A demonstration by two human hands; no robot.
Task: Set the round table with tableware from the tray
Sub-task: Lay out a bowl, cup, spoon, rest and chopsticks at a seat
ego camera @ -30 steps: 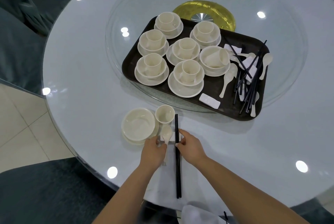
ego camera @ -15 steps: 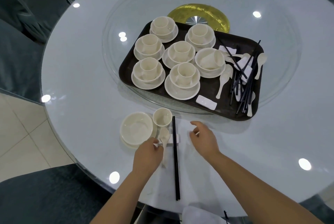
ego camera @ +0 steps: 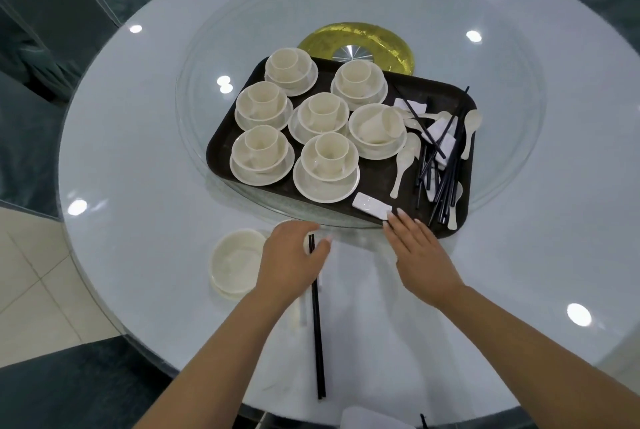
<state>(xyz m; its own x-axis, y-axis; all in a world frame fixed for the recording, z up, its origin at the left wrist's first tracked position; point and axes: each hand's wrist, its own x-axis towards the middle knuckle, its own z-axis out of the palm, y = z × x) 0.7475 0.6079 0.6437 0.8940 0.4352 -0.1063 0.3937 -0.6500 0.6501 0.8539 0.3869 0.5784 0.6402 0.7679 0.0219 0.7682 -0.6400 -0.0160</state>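
A dark tray sits on the glass turntable of the round table. It carries several cream cup-bowl-saucer sets, spoons, black chopsticks and a white rest. At the near edge lie a bowl on its saucer and a pair of black chopsticks. My left hand hovers open over the placed cup and spoon, hiding them. My right hand reaches with straight fingers to the tray's near edge, fingertips beside the white rest.
A gold ring with a metal hub marks the turntable's centre behind the tray. Grey covered chairs surround the table. A white cloth shows at the bottom edge.
Both hands left the placed spoon and chopsticks. My right hand moved forward to the tray's near edge; my left hand lifted forward over the placed cup.
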